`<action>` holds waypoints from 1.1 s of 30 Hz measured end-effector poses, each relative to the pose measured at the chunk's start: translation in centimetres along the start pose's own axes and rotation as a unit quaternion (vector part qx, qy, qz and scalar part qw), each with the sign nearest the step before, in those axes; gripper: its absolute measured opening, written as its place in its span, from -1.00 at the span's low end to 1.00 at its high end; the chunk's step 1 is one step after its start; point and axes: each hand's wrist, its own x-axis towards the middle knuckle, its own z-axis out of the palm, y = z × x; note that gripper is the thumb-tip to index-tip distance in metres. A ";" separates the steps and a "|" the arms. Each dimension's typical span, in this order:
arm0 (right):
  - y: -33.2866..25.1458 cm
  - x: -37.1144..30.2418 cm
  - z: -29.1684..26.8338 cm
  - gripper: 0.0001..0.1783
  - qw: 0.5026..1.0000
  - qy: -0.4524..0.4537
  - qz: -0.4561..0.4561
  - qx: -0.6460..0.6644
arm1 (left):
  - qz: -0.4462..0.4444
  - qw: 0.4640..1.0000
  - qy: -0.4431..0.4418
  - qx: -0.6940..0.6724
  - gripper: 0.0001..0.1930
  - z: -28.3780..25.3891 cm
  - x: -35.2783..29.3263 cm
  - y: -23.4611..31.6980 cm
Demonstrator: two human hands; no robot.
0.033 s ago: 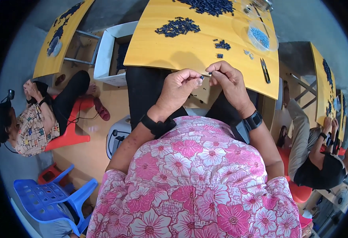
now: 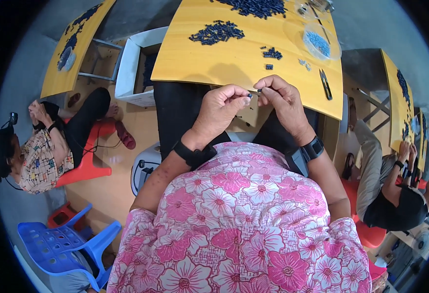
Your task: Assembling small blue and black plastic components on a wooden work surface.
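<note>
My left hand [image 2: 216,110] pinches a small dark cylindrical piece [image 2: 249,95] between thumb and forefinger. Close beside it, just off the table's front edge, my right hand [image 2: 284,103] has its fingertips closed on another tiny dark piece [image 2: 259,90]. Too little of either piece shows to tell its kind. A narrow gap separates the two fingertips. On the yellow table [image 2: 190,68] beyond my hands lie a few short dark tubes [image 2: 269,67] and a small cluster of the same [image 2: 272,53]. Black-handled snips [image 2: 326,85] rest to the right.
Larger piles of dark tubes [image 2: 217,32] cover the table's far part. A clear bowl of light-blue bits [image 2: 317,44] stands at the right, near some pale bits [image 2: 305,64]. A white box [image 2: 130,63] flanks the table's left side. Co-workers sit left and right; a blue chair [image 2: 53,239] stands lower left.
The table and the things on it appear shifted very slightly to the left in the picture. Both hands keep the same pinch and place.
</note>
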 end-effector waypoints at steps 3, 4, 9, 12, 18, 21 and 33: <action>-0.7 -1.6 -0.4 -0.84 0.999 -0.003 -0.002 0.052 | 0.027 0.995 -0.028 0.091 -0.88 1.1 -0.7 1.2; -0.9 -2.0 -0.5 -0.84 0.999 -0.007 -0.008 0.052 | 0.031 0.995 -0.032 0.093 -0.88 1.3 -0.8 1.4; -2.0 -3.6 -0.6 -0.86 0.999 -0.015 -0.021 0.048 | 0.042 0.992 -0.054 0.106 -0.90 2.2 -1.6 2.0; -2.1 -4.1 -0.8 -0.87 0.998 -0.014 -0.044 0.050 | 0.052 0.987 -0.067 0.139 -0.90 2.5 -1.8 2.1; -3.1 -4.6 -1.2 -0.90 0.998 -0.021 -0.056 0.006 | 0.062 0.986 -0.080 0.134 -0.90 2.8 -1.7 1.9; -3.4 -4.7 -1.1 -0.91 0.997 -0.028 -0.062 -0.027 | 0.067 0.984 -0.087 0.140 -0.89 2.8 -1.5 2.1; -4.2 -4.5 -0.8 -0.85 0.991 -0.038 -0.067 -0.108 | 0.053 0.987 -0.084 0.128 -0.89 2.4 -1.6 2.0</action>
